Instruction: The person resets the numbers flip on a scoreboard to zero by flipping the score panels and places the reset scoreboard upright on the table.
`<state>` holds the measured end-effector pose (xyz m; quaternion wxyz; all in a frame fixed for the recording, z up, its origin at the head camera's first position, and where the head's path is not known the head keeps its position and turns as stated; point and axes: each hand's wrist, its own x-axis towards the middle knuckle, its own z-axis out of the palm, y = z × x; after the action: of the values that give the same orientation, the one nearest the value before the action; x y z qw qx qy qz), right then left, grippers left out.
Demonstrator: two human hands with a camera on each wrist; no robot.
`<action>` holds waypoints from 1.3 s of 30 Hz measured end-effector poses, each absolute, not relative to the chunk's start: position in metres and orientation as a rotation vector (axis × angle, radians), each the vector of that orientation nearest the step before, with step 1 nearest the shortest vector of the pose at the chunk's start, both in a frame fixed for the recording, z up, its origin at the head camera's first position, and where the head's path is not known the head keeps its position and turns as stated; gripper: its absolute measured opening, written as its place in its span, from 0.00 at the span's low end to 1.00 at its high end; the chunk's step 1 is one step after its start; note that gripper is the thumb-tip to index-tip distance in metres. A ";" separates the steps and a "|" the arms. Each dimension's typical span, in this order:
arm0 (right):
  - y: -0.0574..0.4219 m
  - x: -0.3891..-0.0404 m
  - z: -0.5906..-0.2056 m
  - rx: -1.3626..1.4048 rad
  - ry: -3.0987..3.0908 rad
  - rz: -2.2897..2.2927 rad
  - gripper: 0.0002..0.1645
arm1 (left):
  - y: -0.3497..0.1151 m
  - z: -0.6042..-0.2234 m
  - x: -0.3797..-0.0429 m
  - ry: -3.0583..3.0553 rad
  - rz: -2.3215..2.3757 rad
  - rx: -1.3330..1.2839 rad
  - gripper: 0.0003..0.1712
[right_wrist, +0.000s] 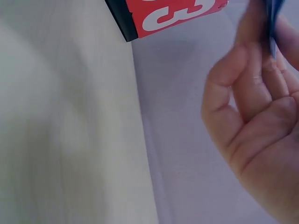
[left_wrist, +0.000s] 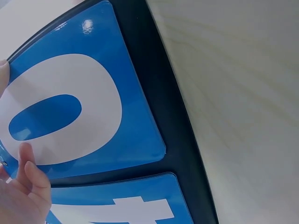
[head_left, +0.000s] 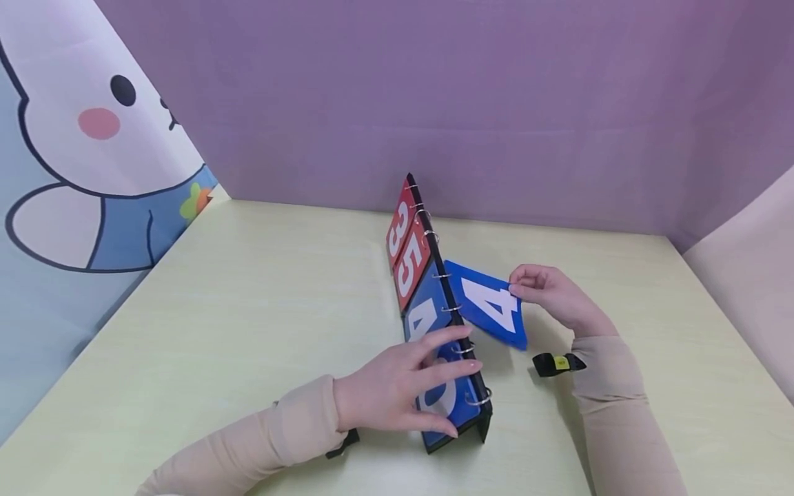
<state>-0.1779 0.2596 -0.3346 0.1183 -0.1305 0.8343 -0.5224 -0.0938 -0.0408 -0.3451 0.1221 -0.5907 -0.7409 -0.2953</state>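
A black flip scoreboard (head_left: 486, 424) stands like a tent on the table, number cards hung from rings along its top. On its left face are a red 3 card (head_left: 400, 224), a red 5 card (head_left: 411, 269), a blue 4 card (head_left: 428, 303) and a blue 0 card (left_wrist: 140, 116). My left hand (head_left: 397, 386) holds the near end, fingertips at the top edge and thumb by the end edge, partly covering the 0. On the right side, a blue card with a white 4 (head_left: 490, 303) swings out from its rings. My right hand (head_left: 552, 293) pinches its outer edge.
A pale wooden table (head_left: 248, 310) lies under everything. Behind it hangs a purple cloth (head_left: 434, 103), with a cartoon-printed cloth (head_left: 56, 158) at the left. Black straps (head_left: 558, 364) sit at both wrists. The right wrist view shows another red 3 card (right_wrist: 173, 16) on the board's right face.
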 end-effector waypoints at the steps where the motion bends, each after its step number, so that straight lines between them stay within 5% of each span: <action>1: 0.259 -0.178 -0.334 -0.388 2.441 -1.524 0.15 | -0.041 -0.345 -0.094 -2.165 -0.861 -1.723 0.42; 17: 0.278 -0.173 -0.326 -0.428 2.219 -1.943 0.06 | -0.041 -0.342 -0.094 -2.183 -0.855 -1.732 0.42; 25: 0.278 -0.166 -0.312 -0.698 1.884 -2.196 0.22 | -0.042 -0.343 -0.092 -2.198 -0.895 -1.745 0.42; 34: 0.274 -0.153 -0.291 -0.818 1.318 -2.455 0.26 | -0.041 -0.344 -0.090 -2.197 -0.920 -1.748 0.42; 39: 0.266 -0.152 -0.289 -1.082 1.199 -2.427 0.40 | -0.041 -0.345 -0.091 -2.205 -0.927 -1.751 0.42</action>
<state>-0.1515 0.2662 -0.2887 0.1128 -0.3688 0.4086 -0.8272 -0.0909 -0.0406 -0.3454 0.0885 -0.5884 -0.7409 -0.3115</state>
